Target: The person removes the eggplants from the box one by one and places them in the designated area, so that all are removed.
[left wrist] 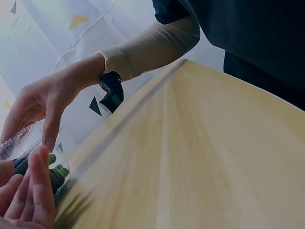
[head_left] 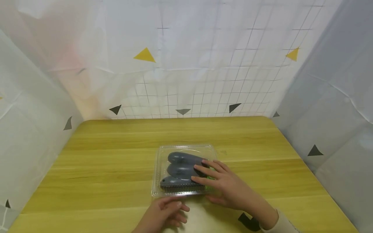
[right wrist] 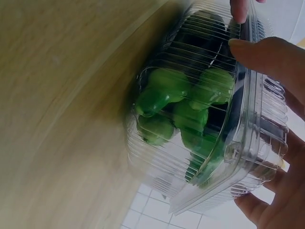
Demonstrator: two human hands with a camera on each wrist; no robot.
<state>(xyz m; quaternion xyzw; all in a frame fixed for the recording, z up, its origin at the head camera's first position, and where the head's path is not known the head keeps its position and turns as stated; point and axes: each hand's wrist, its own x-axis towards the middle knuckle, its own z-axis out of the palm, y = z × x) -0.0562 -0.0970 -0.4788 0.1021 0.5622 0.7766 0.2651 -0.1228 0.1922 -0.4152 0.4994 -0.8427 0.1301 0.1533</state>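
A clear plastic clamshell box (head_left: 156, 174) stands on the table with its lid lying over the base. Inside are several dark eggplants (head_left: 180, 171), whose green caps (right wrist: 167, 86) face the right side. My right hand (head_left: 227, 187) grips the box at its near right corner, fingers spread over the lid. The thumb (right wrist: 267, 52) lies along the rim on the near side. At the near edge of the box is my left hand (head_left: 163, 212), fingers loosely bent and holding nothing. One left fingertip (right wrist: 239, 9) shows right at the rim in the right wrist view.
The wooden table (head_left: 102, 168) has white sheets (head_left: 186, 64) on its back and both sides. A black device (left wrist: 112, 93) is strapped to the right wrist, just past the sleeve (left wrist: 143, 50).
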